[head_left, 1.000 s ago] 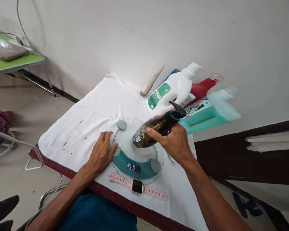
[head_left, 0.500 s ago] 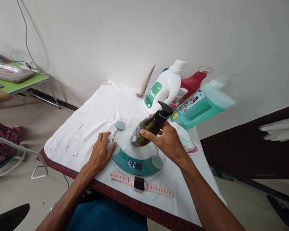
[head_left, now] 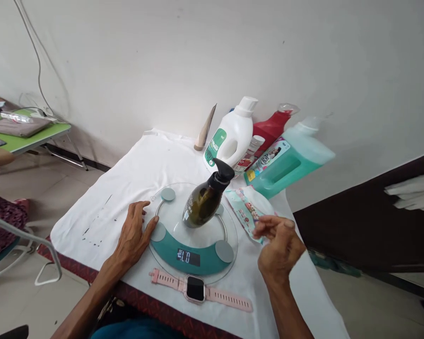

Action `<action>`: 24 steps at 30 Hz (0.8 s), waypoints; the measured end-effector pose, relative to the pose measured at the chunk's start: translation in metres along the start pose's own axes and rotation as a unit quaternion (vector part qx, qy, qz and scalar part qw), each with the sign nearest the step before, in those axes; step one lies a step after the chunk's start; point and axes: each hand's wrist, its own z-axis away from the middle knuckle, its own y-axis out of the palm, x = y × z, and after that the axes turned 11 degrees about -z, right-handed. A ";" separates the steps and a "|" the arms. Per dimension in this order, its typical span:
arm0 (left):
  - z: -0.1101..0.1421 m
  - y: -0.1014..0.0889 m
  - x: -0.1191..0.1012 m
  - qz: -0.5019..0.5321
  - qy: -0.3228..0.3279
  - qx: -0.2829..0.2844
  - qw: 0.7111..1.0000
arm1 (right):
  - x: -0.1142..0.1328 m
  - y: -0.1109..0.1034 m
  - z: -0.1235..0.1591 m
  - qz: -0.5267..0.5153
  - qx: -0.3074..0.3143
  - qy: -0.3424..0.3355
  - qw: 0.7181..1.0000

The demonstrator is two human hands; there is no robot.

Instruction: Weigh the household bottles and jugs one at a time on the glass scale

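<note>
A dark green pump bottle (head_left: 202, 203) with a black pump head stands on a round glass scale (head_left: 194, 258), leaning in view. The scale has a teal band and a lit display. My left hand (head_left: 136, 230) lies at the scale's left edge, fingers stretched and thumb touching the rim, holding nothing. Off to the right of the scale, my right hand (head_left: 279, 242) hovers with loosely bent fingers and nothing visible in it. Just behind that hand lies a soft wipes pack (head_left: 245, 209), which it partly covers. A pink-strapped watch (head_left: 195, 288) lies in front of the scale.
Against the wall stand a white jug (head_left: 233, 134), a red bottle (head_left: 270, 132), a green liquid jug (head_left: 289, 162) and a beige tube (head_left: 205, 129). A white cloth (head_left: 102, 197) covers the table. At left are a green table (head_left: 56, 129) and part of another person (head_left: 7, 202).
My right hand has let go of the pump bottle and moved right, toward the wipes pack. The bottle now stands on the scale by itself. My left hand stays at the scale's edge.
</note>
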 end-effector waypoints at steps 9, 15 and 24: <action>-0.056 -0.009 -0.039 -0.017 0.032 -0.077 0.996 | -0.024 -0.006 0.014 0.023 -0.024 0.000 0.999; -0.092 0.006 -0.044 0.001 0.108 -0.118 0.987 | -0.022 -0.011 0.017 0.048 -0.024 -0.028 0.998; -0.094 0.008 -0.015 -0.043 0.079 -0.148 0.985 | -0.028 -0.017 0.009 0.065 -0.050 -0.005 0.997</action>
